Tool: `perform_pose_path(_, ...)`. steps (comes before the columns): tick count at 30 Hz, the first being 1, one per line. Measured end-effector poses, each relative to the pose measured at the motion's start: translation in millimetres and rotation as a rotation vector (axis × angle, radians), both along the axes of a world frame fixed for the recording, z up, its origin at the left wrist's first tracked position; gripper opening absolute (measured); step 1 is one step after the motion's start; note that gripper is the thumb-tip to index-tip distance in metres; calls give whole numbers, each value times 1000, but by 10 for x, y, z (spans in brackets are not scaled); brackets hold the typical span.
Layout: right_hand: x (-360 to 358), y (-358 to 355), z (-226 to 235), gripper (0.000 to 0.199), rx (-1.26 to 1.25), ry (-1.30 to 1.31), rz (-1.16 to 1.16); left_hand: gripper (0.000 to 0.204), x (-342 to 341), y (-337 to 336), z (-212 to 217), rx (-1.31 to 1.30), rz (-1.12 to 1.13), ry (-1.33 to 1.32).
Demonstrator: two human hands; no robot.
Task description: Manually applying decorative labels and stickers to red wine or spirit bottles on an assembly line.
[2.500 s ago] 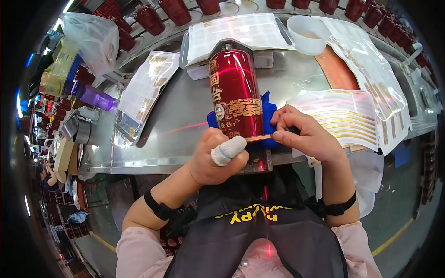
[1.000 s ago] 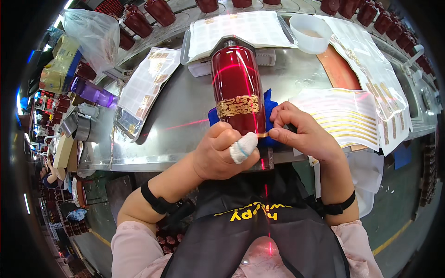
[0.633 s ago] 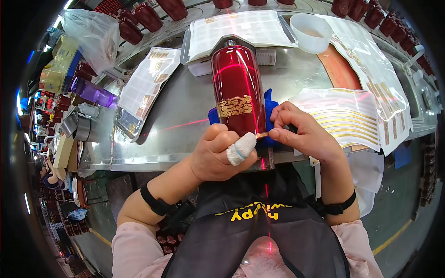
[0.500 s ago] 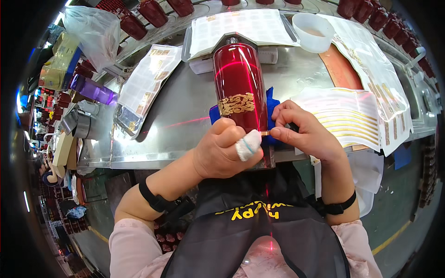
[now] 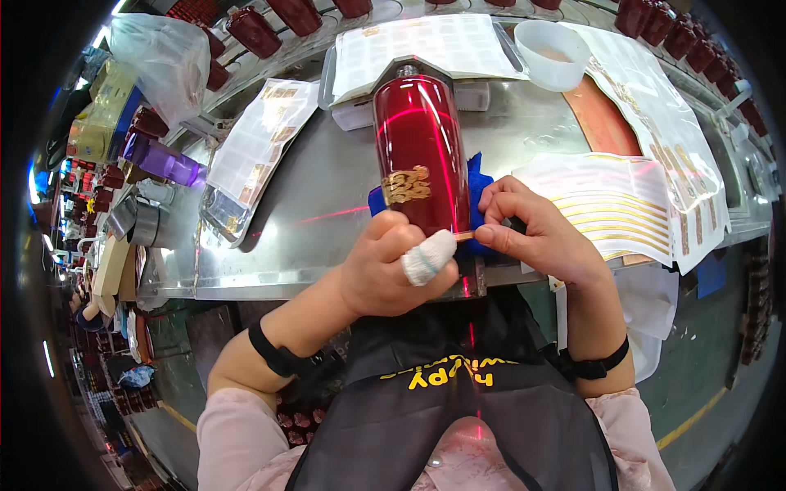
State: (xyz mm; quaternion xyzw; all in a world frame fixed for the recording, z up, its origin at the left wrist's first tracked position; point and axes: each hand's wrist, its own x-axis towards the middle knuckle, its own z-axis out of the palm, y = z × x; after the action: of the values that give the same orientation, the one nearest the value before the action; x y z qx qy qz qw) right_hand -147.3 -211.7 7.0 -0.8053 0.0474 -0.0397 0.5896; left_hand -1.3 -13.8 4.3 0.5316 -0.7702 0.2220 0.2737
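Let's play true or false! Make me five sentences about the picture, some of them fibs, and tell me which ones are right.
1. The big bottle is dark red. True.
2. The right hand lies flat and open. False: the right hand pinches a thin gold strip.
3. A white wrap covers one finger or thumb of the left hand. True.
4. The bowl is to the left of the big bottle. False: the bowl is to its right.
5. A purple bottle is on the picture's left side. True.
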Motion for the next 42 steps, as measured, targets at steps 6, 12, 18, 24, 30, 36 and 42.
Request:
perform_pose_path(6, 15, 4, -3, 27, -36, -14, 7, 27, -23, 91, -65, -10, 63, 72)
perform_pose_path(12, 25, 6, -42, 26, -60, -61, -3, 28, -30, -42, 7, -50, 22, -55)
perform_pose_path(18, 18, 28, -64, 27, -102, -118, -19, 28, -5, 120, -106, 84, 54, 80)
perform_pose_path(24, 21, 37, -71, 27, -58, -81, -34, 24, -44, 19, -115, 1, 93, -13)
perform_pose_path(30, 17, 47, -64, 27, -49, -87, -54, 29, -53, -3, -21, 9, 57, 31)
perform_pose_path(36, 25, 56, -45, 25, -100, -78, -55, 35, -11, 68, -110, 5, 48, 45)
perform_pose_path(42, 7, 53, -26, 25, -64, -97, -49, 31, 1, 53, -2, -20, 69, -72)
